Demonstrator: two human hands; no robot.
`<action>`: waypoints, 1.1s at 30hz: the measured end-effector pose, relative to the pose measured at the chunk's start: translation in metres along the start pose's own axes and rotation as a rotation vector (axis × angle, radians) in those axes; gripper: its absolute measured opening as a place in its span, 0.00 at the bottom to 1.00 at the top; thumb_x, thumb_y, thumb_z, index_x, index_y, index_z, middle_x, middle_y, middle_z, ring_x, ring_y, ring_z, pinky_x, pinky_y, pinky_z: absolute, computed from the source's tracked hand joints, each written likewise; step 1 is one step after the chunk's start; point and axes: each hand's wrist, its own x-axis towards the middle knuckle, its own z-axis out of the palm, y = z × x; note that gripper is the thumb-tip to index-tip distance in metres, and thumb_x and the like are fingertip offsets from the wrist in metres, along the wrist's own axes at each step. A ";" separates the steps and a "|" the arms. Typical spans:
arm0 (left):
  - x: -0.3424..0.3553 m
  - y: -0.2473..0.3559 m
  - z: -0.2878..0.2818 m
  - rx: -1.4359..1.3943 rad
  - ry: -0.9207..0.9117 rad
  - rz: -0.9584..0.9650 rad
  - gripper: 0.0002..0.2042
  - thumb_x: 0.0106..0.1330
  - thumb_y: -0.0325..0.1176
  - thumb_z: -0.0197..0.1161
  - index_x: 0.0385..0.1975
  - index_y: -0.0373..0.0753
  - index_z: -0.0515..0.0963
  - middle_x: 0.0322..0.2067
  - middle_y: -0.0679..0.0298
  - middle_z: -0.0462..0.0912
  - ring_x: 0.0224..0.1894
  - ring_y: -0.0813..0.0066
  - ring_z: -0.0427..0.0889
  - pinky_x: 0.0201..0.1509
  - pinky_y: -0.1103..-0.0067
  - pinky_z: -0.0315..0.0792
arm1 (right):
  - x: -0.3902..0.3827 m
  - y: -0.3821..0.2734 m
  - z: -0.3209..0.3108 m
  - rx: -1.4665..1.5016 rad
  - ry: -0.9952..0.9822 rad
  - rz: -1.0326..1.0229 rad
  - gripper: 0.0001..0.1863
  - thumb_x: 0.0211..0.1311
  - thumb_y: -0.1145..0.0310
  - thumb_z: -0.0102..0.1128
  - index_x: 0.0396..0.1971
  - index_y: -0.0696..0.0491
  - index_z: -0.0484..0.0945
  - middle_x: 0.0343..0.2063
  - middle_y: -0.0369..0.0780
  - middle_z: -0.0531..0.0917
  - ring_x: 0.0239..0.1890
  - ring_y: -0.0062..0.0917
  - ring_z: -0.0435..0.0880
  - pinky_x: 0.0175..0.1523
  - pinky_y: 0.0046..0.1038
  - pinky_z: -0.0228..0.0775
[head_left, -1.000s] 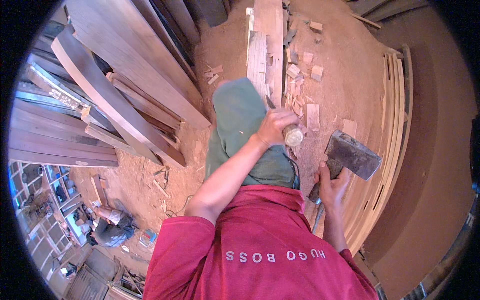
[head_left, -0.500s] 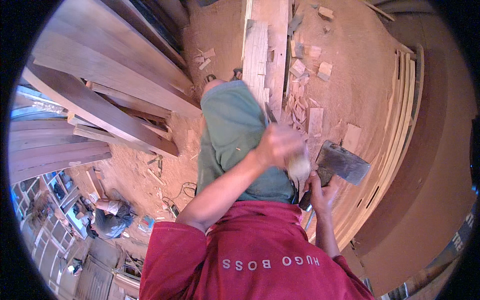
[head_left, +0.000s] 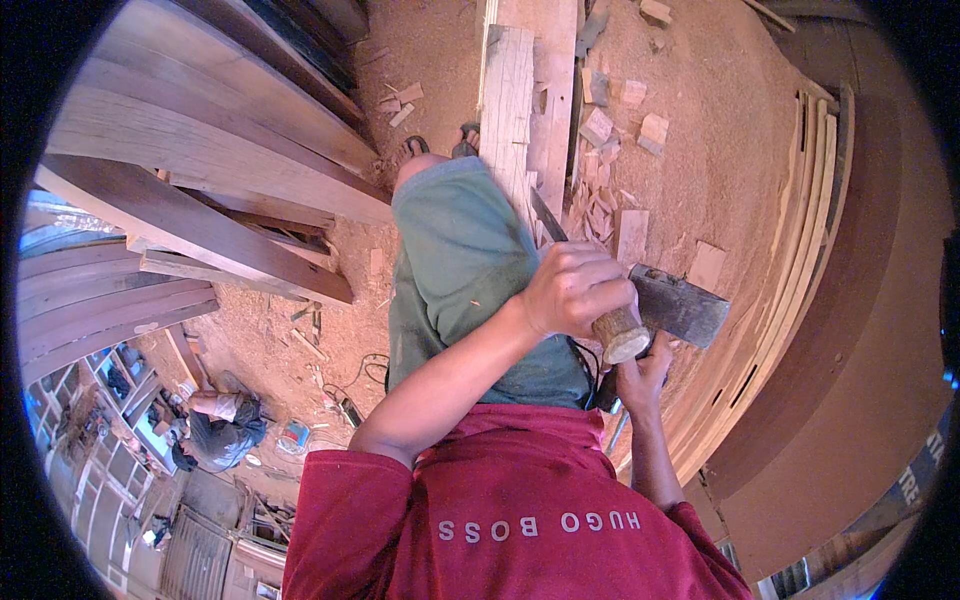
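Note:
My left hand (head_left: 583, 288) is closed round the wooden handle of a chisel (head_left: 622, 338). The dark chisel blade (head_left: 547, 217) points up and left, its tip at the edge of a pale notched timber (head_left: 508, 105); whether it touches, I cannot tell. To the right, my right hand (head_left: 643, 372) grips a hammer with a heavy, dark, blocky head (head_left: 682, 306). The head sits just right of the chisel's handle end. Part of the hammer's handle is hidden behind my hand. My green-clad leg (head_left: 465, 235) lies along the timber's left side.
Wood chips (head_left: 592, 212) and offcut blocks (head_left: 653, 133) lie right of the timber. Long curved planks (head_left: 220, 150) stack at the left. Boards (head_left: 800, 260) stand at the right. A corded power tool (head_left: 350, 410) lies on the floor; another person (head_left: 220, 430) crouches beyond it.
My left hand, blurred before, has shifted slightly right and is now sharp, with the chisel's blade and handle end showing. The hammer head has moved a little up and left.

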 end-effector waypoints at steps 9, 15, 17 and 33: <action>-0.010 -0.002 0.003 -0.003 0.032 -0.051 0.13 0.38 0.37 0.67 0.18 0.39 0.71 0.16 0.63 0.69 0.19 0.64 0.76 0.22 0.72 0.69 | -0.003 -0.001 0.002 0.064 -0.026 0.043 0.11 0.58 0.74 0.61 0.38 0.60 0.71 0.28 0.35 0.79 0.32 0.17 0.77 0.36 0.24 0.71; -0.010 0.000 0.002 -0.020 0.054 -0.039 0.13 0.37 0.37 0.68 0.18 0.39 0.72 0.16 0.62 0.69 0.19 0.63 0.75 0.22 0.71 0.69 | -0.005 0.000 0.000 0.030 -0.047 0.018 0.12 0.57 0.74 0.61 0.40 0.60 0.72 0.31 0.37 0.79 0.34 0.18 0.77 0.40 0.24 0.71; -0.012 0.000 0.003 -0.024 0.067 -0.039 0.13 0.37 0.37 0.68 0.18 0.39 0.72 0.16 0.62 0.69 0.19 0.63 0.75 0.21 0.71 0.69 | -0.005 -0.004 0.002 0.033 -0.031 -0.010 0.11 0.57 0.73 0.62 0.36 0.60 0.72 0.28 0.37 0.79 0.31 0.18 0.77 0.36 0.24 0.71; -0.012 0.000 0.000 -0.045 0.091 -0.031 0.13 0.37 0.35 0.69 0.18 0.38 0.72 0.15 0.62 0.68 0.18 0.63 0.74 0.20 0.71 0.67 | -0.005 -0.007 0.005 0.047 -0.036 -0.047 0.08 0.60 0.73 0.61 0.33 0.60 0.72 0.21 0.36 0.80 0.22 0.17 0.77 0.27 0.22 0.69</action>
